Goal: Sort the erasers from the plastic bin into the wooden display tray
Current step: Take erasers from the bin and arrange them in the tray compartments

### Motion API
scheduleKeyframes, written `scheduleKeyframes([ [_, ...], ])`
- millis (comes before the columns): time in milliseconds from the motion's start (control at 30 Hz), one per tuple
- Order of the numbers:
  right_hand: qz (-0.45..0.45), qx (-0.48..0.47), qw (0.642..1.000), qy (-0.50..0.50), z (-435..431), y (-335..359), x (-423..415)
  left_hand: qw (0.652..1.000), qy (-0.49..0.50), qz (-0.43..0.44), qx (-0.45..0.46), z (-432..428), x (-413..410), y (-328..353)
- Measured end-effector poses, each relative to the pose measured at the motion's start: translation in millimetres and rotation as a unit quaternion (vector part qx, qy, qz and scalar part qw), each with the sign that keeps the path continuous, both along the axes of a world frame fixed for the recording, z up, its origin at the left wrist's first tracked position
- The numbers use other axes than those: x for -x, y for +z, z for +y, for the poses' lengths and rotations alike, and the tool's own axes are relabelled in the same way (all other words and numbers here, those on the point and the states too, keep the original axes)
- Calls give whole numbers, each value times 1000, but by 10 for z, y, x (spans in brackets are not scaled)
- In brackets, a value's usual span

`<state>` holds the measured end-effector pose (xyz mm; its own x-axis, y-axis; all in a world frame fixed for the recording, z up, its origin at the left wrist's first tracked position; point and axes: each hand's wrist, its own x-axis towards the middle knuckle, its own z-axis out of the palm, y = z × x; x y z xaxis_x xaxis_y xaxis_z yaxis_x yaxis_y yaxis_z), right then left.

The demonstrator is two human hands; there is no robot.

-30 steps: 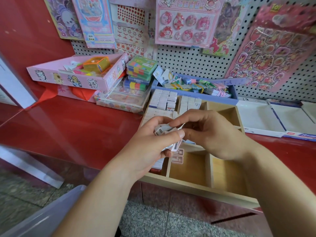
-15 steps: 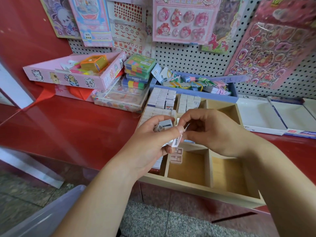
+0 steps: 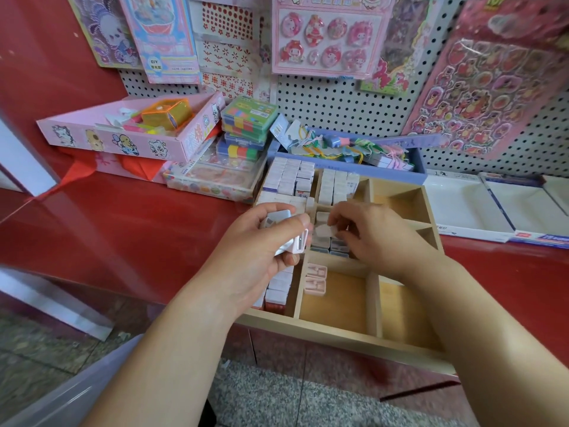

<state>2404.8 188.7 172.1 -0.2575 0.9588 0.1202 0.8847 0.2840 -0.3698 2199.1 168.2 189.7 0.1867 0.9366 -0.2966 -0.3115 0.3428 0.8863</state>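
Where the red counter (image 3: 123, 235) ends, one wooden tray (image 3: 338, 332) sits at its front edge, and one plastic bin (image 3: 55, 399) shows a rim at lower left. Two hands hang over the tray. The left hand (image 3: 261, 251), thumb on top, grips a bunch (image 3: 292, 241) of white erasers, too tightly packed to count. The right hand (image 3: 378, 238), knuckles up, pinches one eraser (image 3: 334, 231) over the middle compartment. Two pink erasers (image 3: 315, 277) lie in the near middle compartment.
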Motion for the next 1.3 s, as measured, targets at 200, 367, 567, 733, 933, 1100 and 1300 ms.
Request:
scheduleKeyframes([
  [200,-39,-8,999,-31,56,-80,17,1000,6,3,1,7,43,-4],
  [367,-1,-34,998,-53,65,-39,45,1000,7,6,-1,14,49,10],
  [567,-48,-4,992,-116,63,-70,166,1000,6,7,-1,1,62,24],
  [733,-59,-6,989,-135,72,-83,164,1000,6,1,-5,3,89,35],
  [933,-62,21,990,-126,83,-66,173,1000,1,19,-11,11,73,7],
  [1100,-59,43,989,-128,100,-47,172,1000,-2,17,-10,8,60,-1],
  [1300,8,59,992,-111,98,-13,106,1000,0,18,-10,17,42,-4],
])
